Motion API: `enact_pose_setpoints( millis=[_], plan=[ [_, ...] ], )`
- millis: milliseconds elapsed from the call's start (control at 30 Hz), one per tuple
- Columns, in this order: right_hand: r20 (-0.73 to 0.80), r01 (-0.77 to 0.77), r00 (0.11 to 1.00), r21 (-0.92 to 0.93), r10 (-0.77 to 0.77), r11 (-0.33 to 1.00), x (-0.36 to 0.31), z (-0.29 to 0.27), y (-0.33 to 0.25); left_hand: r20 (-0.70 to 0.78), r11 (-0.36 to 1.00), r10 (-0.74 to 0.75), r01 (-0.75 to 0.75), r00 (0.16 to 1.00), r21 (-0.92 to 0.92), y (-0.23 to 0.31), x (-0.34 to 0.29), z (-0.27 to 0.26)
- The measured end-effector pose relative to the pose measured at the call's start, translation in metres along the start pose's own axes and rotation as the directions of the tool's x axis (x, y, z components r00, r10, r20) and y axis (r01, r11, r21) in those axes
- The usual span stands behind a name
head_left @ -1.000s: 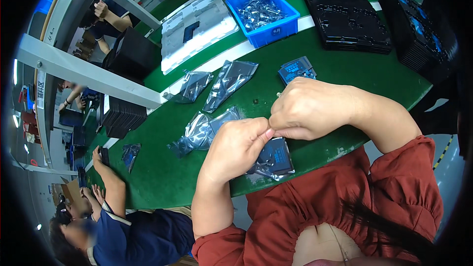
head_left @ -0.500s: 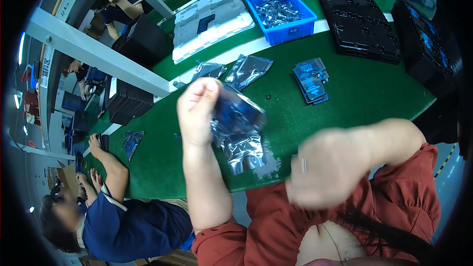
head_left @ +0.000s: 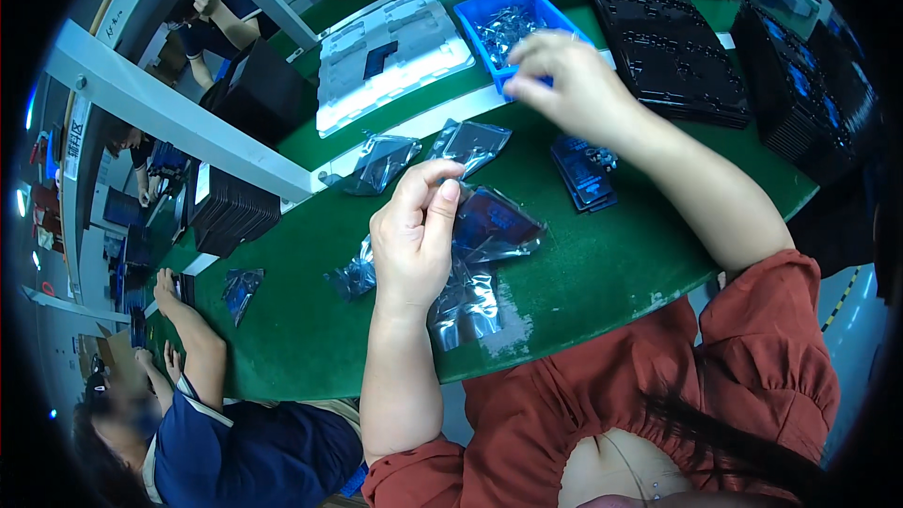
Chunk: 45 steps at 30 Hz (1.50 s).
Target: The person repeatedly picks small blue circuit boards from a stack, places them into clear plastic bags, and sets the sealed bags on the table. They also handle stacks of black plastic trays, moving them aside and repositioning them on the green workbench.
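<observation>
Just beside the left hand [head_left: 414, 240], over the smooth green counter [head_left: 611, 273], is a clear, crinkled pouch [head_left: 503, 228] with a dark, flat part inside; thumb and forefinger pinch its edge. The blurred right hand [head_left: 574, 85], fingers loosely spread, is at a rectangular blue bin [head_left: 487, 52] of shiny pieces [head_left: 506, 26]; contact cannot be told.

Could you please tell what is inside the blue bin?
The blue bin holds a heap of small shiny pieces, too small to identify. The right hand hides the near right part; whatever lies beneath is covered.
</observation>
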State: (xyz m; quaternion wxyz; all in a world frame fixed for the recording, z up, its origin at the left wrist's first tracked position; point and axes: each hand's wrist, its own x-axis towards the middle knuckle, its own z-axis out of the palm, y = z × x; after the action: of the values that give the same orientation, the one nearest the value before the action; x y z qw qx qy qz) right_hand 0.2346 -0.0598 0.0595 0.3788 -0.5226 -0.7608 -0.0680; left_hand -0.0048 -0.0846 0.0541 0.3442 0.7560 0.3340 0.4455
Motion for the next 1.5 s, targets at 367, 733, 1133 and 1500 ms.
enact_pose_setpoints(
  millis=[367, 733, 1133, 1500],
  plan=[
    [0.559, -0.592, 0.803, 0.786, 0.205, 0.176, -0.048, -0.006, -0.067, 0.007, 0.99, 0.139, -0.14, 0.99, 0.032, 0.006, -0.004, 0.007],
    [0.429, -0.569, 0.818, 0.699, 0.383, 0.434, -0.051, -0.001, -0.072, 0.138, 0.786, 0.417, -0.433, 0.898, 0.442, 0.009, 0.0, 0.013],
    [0.146, -0.372, 0.918, 0.646, 0.37, 0.667, -0.054, 0.009, -0.069, 0.104, 0.739, 0.415, -0.402, 0.904, 0.54, 0.018, -0.004, 0.022],
    [0.37, -0.325, 0.921, 0.566, 0.119, 0.758, -0.038, 0.023, -0.04, 0.233, 0.917, 0.333, -0.371, 0.914, 0.147, 0.013, 0.0, 0.01]
  ],
)
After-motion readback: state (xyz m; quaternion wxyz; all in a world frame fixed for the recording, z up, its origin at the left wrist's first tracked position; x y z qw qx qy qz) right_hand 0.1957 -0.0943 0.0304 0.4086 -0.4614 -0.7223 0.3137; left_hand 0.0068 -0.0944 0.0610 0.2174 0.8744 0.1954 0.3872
